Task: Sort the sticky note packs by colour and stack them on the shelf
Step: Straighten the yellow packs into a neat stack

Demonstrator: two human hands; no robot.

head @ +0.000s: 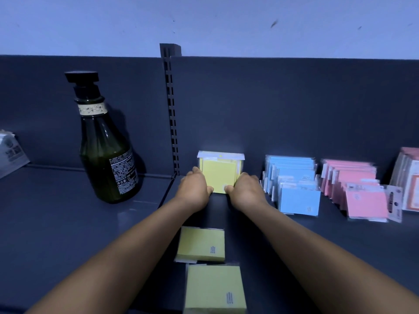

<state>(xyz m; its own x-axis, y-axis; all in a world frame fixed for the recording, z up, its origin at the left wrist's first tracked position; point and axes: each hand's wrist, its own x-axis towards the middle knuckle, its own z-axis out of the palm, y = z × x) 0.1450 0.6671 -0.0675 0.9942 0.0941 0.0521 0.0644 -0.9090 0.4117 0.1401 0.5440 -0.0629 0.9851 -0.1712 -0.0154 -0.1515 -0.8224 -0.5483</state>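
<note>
Bare shelf (56, 223) between bottle (106, 152) and yellow stack (218, 175).

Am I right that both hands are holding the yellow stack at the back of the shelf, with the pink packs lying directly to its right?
Not quite: the head view shows the blue packs directly right of the yellow stack; the pink packs lie beyond them. Both hands, left hand and right hand, do hold it.

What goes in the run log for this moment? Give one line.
stage: stacking yellow | left hand and right hand: gripping yellow stack at back panel | loose yellow packs: two near edge | blue, pink: grouped right
</note>
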